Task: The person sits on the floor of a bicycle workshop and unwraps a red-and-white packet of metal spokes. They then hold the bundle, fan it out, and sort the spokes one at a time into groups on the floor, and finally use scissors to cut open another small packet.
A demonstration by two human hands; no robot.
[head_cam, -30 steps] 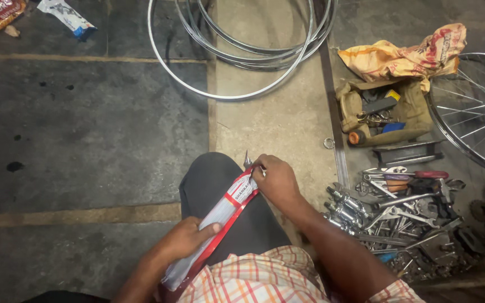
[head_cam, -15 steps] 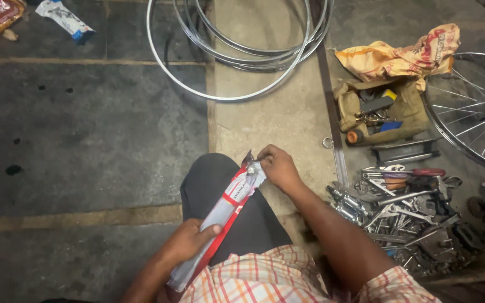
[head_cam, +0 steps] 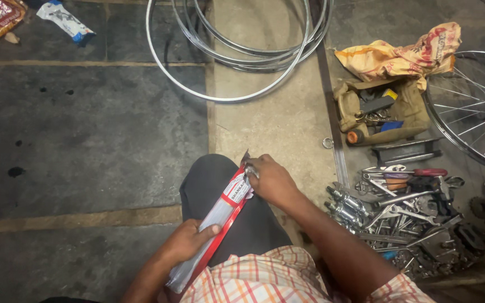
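A long packet (head_cam: 220,224) is braced over the knee by the left hand (head_cam: 189,241) so its top end can be pinched by the right hand (head_cam: 270,179), near tools (head_cam: 405,219) on the floor (head_cam: 85,129).

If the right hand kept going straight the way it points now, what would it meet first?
The right hand points left across the knee, pinching the top of the long red-and-white packet; past that, only bare stone floor appears, though depth is unclear.

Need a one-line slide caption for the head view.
Left hand grips a long red-edged packet over the knee; right hand pinches its top end.
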